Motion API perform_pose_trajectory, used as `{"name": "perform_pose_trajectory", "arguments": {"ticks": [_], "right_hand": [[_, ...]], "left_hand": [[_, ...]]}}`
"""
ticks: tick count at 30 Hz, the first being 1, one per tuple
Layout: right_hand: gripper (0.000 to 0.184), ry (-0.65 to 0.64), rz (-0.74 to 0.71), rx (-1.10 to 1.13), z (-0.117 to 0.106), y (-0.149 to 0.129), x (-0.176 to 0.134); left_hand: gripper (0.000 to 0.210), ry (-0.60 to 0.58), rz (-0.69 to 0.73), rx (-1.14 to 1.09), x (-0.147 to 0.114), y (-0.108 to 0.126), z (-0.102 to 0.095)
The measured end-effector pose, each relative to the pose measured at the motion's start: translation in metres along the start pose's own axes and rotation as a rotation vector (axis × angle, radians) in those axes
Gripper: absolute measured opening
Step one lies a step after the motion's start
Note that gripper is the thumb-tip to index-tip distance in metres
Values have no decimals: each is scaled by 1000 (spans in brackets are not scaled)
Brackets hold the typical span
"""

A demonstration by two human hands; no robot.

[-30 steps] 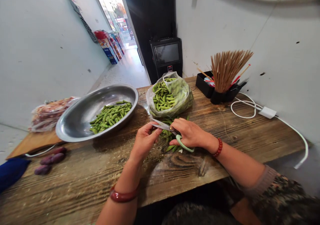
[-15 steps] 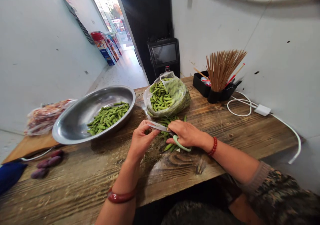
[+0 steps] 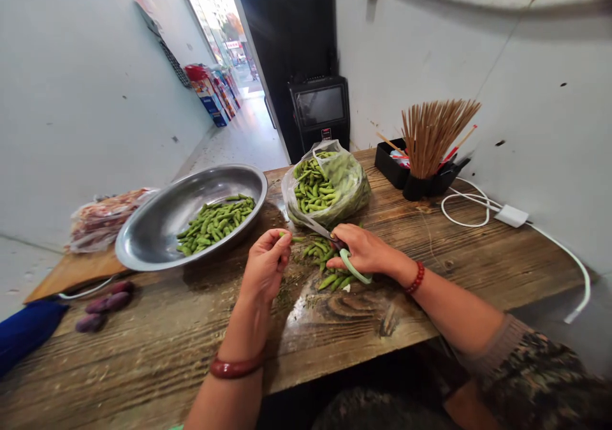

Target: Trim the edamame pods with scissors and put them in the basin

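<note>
Just above the near part of the table point(image 3: 325, 353), our left hand point(image 3: 268, 261) pinches a green pod point(image 3: 297, 239), thumb and forefinger together on it, so that one end pokes out toward our other hand. We seem to hold it by so little to leave that end bare and our fingertips away from metal. Our right hand point(image 3: 361, 249) is wrapped around the scissors point(image 3: 352, 269), their pale green loop hanging below the palm. The blades point away and to the left, apart from the pod; we cannot tell whether they are fully together.

Below our hands, a loose heap of pods point(image 3: 319, 249) lies on the wood, partly hidden by the right hand, probably put there for a short reach. Just behind it stands a clear plastic bag point(image 3: 291, 210) full of pods, its mouth open, which likely makes dipping in easy. To its left, a wide metal bowl point(image 3: 157, 219) holds more pods, gathered on its right side, perhaps because that side is closest to our left hand.

Farther left we have some dark purplish lumps point(image 3: 108, 302) near a blue cloth point(image 3: 31, 331). At the right, a bundle of thin sticks point(image 3: 430, 140) stands in a black holder point(image 3: 417, 187), presumably upright for easy picking.
</note>
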State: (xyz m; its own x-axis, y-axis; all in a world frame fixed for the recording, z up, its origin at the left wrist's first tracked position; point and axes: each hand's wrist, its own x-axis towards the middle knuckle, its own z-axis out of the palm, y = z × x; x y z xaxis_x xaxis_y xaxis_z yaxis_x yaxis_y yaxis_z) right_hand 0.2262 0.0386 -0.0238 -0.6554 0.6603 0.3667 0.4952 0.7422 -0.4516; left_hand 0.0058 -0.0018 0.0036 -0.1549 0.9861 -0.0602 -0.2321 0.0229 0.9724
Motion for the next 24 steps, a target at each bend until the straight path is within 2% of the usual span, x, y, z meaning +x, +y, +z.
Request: {"name": "perform_pose_trajectory", "arguments": {"ticks": [4, 14, 24], "right_hand": [[39, -19, -23, -20, 0, -5, -3], [41, -7, -35, 2, 3, -6, -3], [39, -39, -24, 36, 6, -9, -1]], "left_hand": [[28, 8, -40, -118, 0, 0, 4], [31, 13, -67, -203, 0, -6, 7], [30, -31, -91, -161, -6, -10, 16]]}}
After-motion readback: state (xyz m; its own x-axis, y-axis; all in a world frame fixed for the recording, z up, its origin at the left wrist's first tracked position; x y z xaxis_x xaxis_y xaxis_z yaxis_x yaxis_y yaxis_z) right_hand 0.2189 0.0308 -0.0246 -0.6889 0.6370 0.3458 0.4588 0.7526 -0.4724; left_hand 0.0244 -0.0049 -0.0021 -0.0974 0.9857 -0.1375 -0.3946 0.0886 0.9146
